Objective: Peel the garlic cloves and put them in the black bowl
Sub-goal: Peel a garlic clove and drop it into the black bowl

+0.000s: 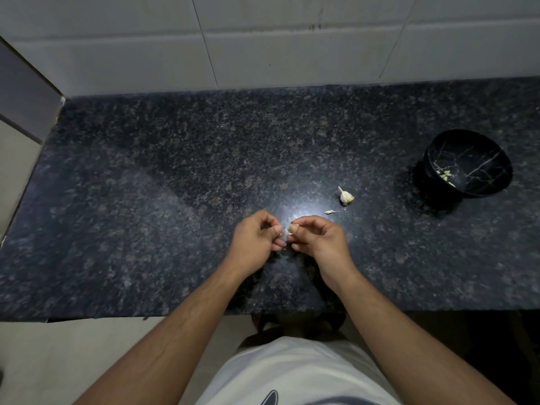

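Note:
My left hand and my right hand meet over the middle of the dark granite counter, fingers curled, pinching a small garlic clove between their fingertips. Most of the clove is hidden by the fingers. A partial garlic bulb lies on the counter just beyond my right hand, with a loose clove or bit of skin beside it. The black bowl with pale veins stands at the far right and holds several peeled cloves.
A tiled wall runs along the back of the counter. The counter's front edge is close to my body, with pale floor below at the left. A wall corner bounds the counter's left end.

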